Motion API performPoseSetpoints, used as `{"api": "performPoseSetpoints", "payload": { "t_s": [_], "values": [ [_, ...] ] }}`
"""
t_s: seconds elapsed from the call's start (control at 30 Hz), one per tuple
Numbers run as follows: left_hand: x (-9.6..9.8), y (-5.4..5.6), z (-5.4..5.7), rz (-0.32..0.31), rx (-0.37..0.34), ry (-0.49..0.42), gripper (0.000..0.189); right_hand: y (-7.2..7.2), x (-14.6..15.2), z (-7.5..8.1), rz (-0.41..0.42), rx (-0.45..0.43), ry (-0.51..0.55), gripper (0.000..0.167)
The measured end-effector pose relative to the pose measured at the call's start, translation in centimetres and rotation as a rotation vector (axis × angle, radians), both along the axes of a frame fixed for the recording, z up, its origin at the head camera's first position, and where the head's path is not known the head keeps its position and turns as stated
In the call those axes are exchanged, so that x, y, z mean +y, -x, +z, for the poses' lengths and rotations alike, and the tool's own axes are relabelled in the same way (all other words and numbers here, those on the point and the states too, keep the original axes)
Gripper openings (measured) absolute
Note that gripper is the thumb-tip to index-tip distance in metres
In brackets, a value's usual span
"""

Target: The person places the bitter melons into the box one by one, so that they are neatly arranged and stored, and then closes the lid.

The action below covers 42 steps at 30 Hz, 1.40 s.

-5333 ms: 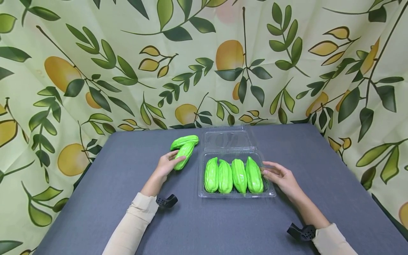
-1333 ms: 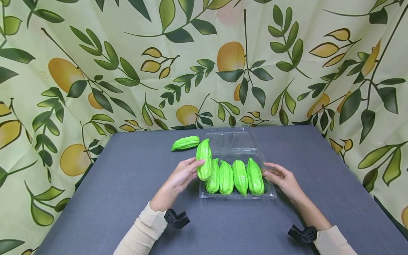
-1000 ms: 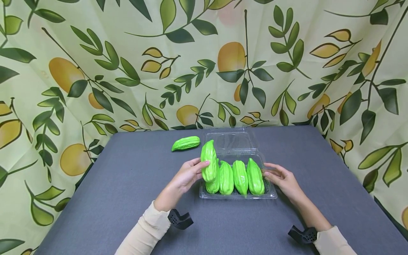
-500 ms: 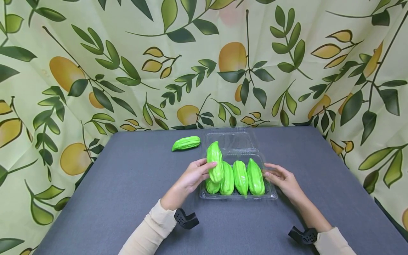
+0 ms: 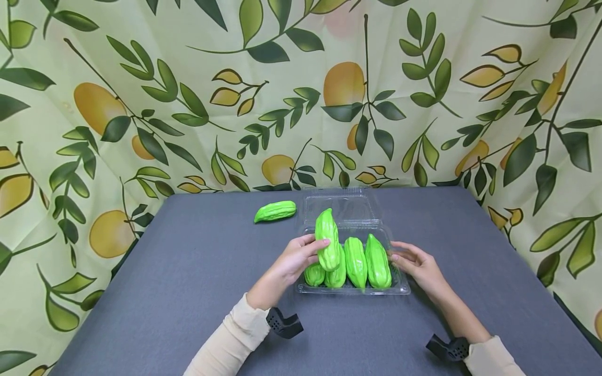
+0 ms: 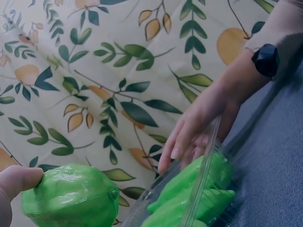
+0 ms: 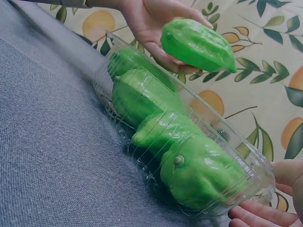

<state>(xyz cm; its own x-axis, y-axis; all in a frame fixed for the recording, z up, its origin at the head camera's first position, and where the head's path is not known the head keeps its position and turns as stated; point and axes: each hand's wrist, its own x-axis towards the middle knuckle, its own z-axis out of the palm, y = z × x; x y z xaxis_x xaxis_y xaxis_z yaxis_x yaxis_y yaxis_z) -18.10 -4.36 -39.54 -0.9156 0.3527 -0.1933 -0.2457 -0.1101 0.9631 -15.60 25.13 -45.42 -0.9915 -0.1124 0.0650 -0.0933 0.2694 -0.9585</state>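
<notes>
A green ridged bitter melon [image 5: 326,235] is pinched in my left hand [image 5: 296,258] between thumb and fingers. It tilts, held over the left half of a clear plastic clamshell container [image 5: 376,290]. Several more bitter melons lie side by side inside, two of them partly covered by the raised one in the head view. My right hand [image 5: 418,263] holds the container's right end, its thumb and fingers at the wall in the right wrist view. Another bitter melon [image 5: 275,211] lies on the table, left of the container's transparent lid [image 5: 340,208], which is folded back.
A grey-blue cloth [image 5: 188,271] covers the table. Behind and at the sides hangs a curtain [image 5: 291,68] patterned with leaves and orange fruit. Black devices are strapped to the left wrist [image 5: 284,324] and the right wrist [image 5: 448,347].
My left hand picked up one of the two bitter melons from the table and carried it right, over the container. During the last second it kept drifting right. The right hand stayed put.
</notes>
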Motion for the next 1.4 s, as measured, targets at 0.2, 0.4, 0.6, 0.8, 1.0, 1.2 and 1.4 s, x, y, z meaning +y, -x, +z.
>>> {"api": "performPoseSetpoints", "payload": {
  "t_s": [0.2,0.4,0.6,0.8,1.0,1.2,1.4],
  "values": [
    [0.5,0.1,0.0,-0.001,0.009,0.018,0.047,0.0,0.0,0.0,-0.005,0.005,0.001,0.05],
    [1.0,0.1,-0.1,0.009,0.006,0.043,0.045,0.0,0.0,-0.1,0.008,0.018,0.012,0.05],
    [1.5,0.2,-0.2,0.003,0.005,0.054,0.046,-0.1,0.0,-0.1,0.011,0.018,0.003,0.05],
    [2.2,0.4,-0.3,-0.008,0.017,0.076,0.046,-0.1,0.0,-0.2,0.02,0.022,0.013,0.049],
    [2.7,0.4,-0.4,-0.024,0.024,0.082,0.046,0.0,0.0,-0.3,0.03,0.034,0.018,0.048],
    [3.4,0.6,-0.6,-0.025,0.029,0.097,0.047,-0.1,0.0,-0.2,0.027,0.032,0.022,0.048],
    [4.3,0.6,-0.8,-0.008,0.03,0.126,0.045,-0.2,0.0,0.0,0.024,0.022,0.011,0.049]
  ]
}}
